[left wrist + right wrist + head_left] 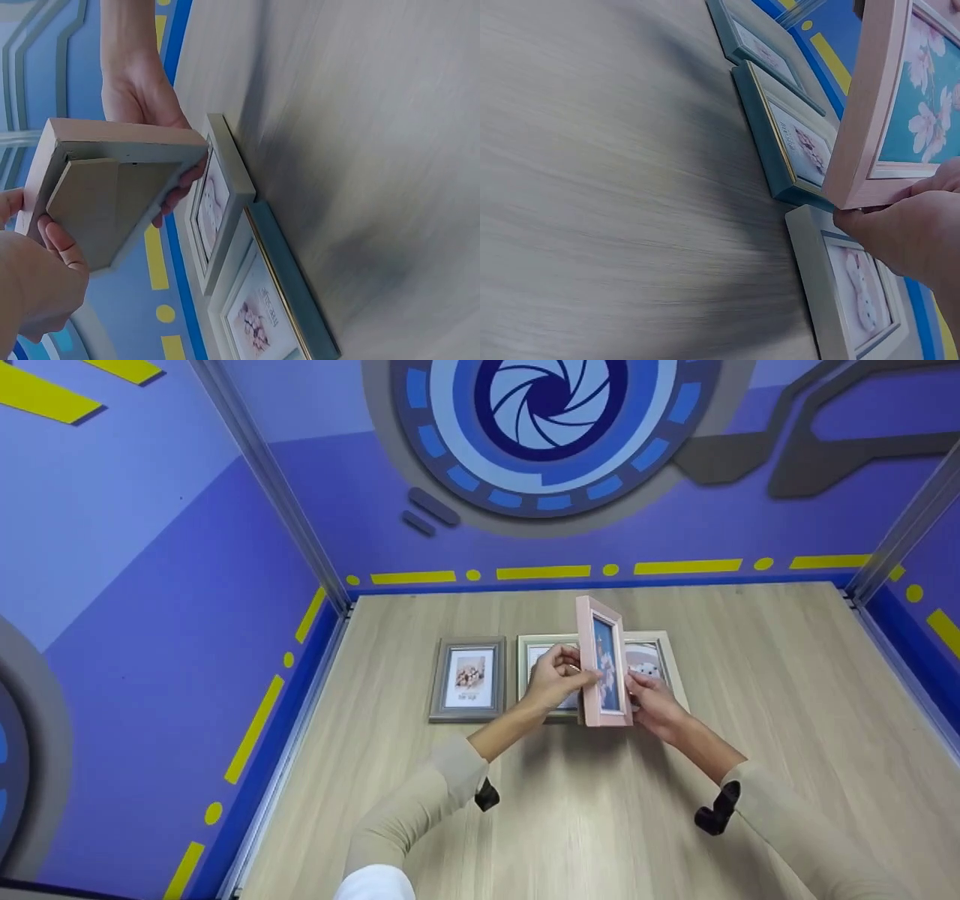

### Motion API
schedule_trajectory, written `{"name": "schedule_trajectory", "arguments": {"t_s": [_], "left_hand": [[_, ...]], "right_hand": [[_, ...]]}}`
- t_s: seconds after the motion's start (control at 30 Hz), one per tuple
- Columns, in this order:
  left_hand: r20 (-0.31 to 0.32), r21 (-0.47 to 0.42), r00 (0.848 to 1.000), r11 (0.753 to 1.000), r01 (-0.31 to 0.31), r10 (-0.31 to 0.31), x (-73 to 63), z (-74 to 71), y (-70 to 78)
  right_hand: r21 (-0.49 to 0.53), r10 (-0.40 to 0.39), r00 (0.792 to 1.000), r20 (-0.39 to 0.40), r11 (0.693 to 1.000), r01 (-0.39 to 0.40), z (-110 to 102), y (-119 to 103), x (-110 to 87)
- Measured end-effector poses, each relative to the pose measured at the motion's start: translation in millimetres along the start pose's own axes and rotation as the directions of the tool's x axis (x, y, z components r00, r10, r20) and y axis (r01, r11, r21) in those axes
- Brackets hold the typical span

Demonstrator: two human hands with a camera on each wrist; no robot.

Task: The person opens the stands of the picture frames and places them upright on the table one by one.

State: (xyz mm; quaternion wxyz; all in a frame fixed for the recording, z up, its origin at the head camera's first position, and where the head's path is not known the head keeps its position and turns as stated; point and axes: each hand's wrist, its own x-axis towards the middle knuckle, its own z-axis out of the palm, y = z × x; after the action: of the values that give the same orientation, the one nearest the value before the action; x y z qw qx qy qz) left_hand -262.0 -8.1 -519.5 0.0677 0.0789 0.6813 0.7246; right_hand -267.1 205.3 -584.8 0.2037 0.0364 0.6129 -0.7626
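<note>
Both hands hold a pink picture frame (589, 634) raised over the table, turned nearly edge-on in the head view. Its front carries a print of pale blossoms on blue, clearest in the right wrist view. My left hand (555, 679) pinches the left side, thumb toward the front and fingers behind. From the left wrist view, those fingers touch the stand flap (86, 202) on the frame's back. My right hand (660, 709) grips the opposite side edge low down. Behind the pink frame, a gold-edged frame (531, 640) and a cream frame (673, 667) are partly hidden.
A grey picture frame (469, 642) lies at the left of the row on the wooden table (585, 825). Blue panels with yellow marks (544, 572) wall in the table's back and sides.
</note>
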Motion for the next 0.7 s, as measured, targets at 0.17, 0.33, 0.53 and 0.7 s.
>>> {"name": "schedule_trajectory", "arguments": {"t_s": [0.17, 0.33, 0.53, 0.7], "left_hand": [[0.02, -0.02, 1.0, 1.0, -0.018, 0.018, -0.5, 6.8, -0.6], [0.007, -0.037, 1.0, 0.999, -0.025, 0.025, -1.2, 7.7, 0.8], [0.009, -0.026, 0.998, 0.998, -0.059, 0.059, -0.3, 7.2, 2.3], [0.055, 0.015, 0.993, 0.995, -0.102, 0.101, -1.3, 5.6, 1.2]], "right_hand": [[0.096, -0.023, 0.999, 0.038, 0.995, 0.019, -0.5, 3.9, -0.9], [0.191, -0.012, 0.999, 0.032, 0.982, 0.006, 2.6, 3.2, -1.2], [0.237, -0.006, 1.0, 0.026, 0.971, -0.001, 1.2, 1.0, -0.4], [0.3, 0.011, 0.999, 0.033, 0.954, -0.02, -2.2, -1.9, -0.9]]}}
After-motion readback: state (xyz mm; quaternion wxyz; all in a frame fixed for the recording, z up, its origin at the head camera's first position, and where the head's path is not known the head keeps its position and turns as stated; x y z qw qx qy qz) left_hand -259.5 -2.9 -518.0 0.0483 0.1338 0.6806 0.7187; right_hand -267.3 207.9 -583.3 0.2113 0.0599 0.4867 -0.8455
